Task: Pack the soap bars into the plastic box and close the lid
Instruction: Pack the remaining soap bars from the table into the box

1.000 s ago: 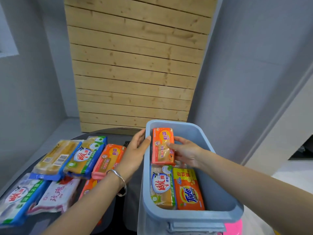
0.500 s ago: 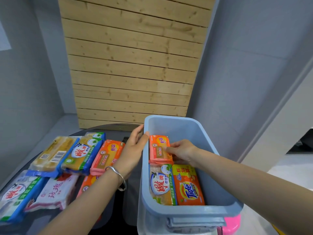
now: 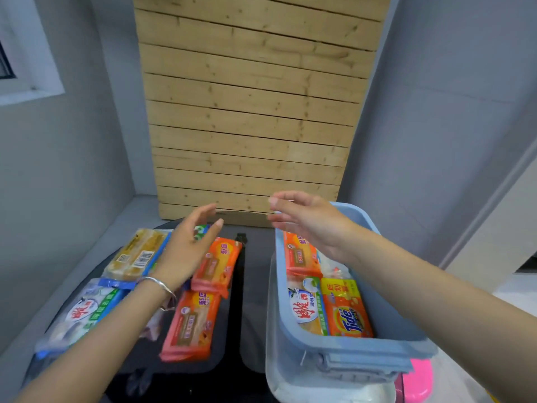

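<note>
The blue plastic box (image 3: 389, 318) stands at the right, its lid off. Inside lie an orange soap pack (image 3: 300, 255), a green-and-white pack (image 3: 308, 308) and a yellow-orange Tide bar (image 3: 347, 311). My right hand (image 3: 315, 223) hovers above the box's far end, fingers straight, holding nothing. My left hand (image 3: 187, 247), with a silver bracelet on the wrist, hovers empty over the loose packs on the left. Among those are two orange packs (image 3: 218, 264) (image 3: 191, 325), a yellow bar (image 3: 136, 254) and a white-green pack (image 3: 84, 312).
The packs lie on a dark round table (image 3: 250, 286). A wooden slat panel (image 3: 250, 112) leans on the grey wall behind. A pink object (image 3: 418, 382) sits by the box's near right corner. A clear container (image 3: 279, 373) sits under the blue box.
My right hand has let go of the orange pack in the box and lifted out. My left hand has left the box's rim and moved left over the loose packs.
</note>
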### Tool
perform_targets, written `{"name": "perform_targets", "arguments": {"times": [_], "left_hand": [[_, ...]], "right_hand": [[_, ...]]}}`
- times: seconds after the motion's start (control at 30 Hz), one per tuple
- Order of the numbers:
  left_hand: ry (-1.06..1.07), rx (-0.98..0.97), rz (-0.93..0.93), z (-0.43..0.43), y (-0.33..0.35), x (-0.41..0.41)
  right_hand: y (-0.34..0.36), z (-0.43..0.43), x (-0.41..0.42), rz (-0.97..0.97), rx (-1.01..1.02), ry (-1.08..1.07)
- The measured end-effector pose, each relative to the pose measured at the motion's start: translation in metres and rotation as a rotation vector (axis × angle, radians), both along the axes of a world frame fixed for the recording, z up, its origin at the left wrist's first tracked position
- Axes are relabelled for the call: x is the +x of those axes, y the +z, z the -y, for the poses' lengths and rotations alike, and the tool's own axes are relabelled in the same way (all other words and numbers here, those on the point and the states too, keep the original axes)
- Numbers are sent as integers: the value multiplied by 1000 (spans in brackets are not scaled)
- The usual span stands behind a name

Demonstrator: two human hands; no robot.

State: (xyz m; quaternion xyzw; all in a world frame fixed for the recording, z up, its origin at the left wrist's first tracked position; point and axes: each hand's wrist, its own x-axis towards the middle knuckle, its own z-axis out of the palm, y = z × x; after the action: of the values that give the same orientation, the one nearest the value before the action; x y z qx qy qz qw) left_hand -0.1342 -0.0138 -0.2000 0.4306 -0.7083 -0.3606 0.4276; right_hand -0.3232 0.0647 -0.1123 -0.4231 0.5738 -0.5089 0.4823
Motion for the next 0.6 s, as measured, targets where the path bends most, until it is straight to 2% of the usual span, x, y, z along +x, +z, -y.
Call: {"name": "perform_targets", "arguments": {"times": [0.07, 0.17, 0.27, 0.37, 0.47, 0.6], "left_hand": [[48, -81, 177, 8, -5, 29], [19, -145, 480, 14, -14, 60], [-46, -123, 693, 17, -30, 75], [-21, -129, 773, 18, -49, 79], [20, -165, 819, 18, -59, 79], [23, -177, 815, 19, -64, 78]], "right_hand": [[-4, 12, 33, 64, 78, 61], [-28, 29, 76, -23, 275, 100], [-51, 42, 97, -107, 391, -25], [-66, 51, 99, -190, 524, -89], [-73, 53, 105, -210, 641, -59], [-83, 55, 108, -154, 641, -93]]}}
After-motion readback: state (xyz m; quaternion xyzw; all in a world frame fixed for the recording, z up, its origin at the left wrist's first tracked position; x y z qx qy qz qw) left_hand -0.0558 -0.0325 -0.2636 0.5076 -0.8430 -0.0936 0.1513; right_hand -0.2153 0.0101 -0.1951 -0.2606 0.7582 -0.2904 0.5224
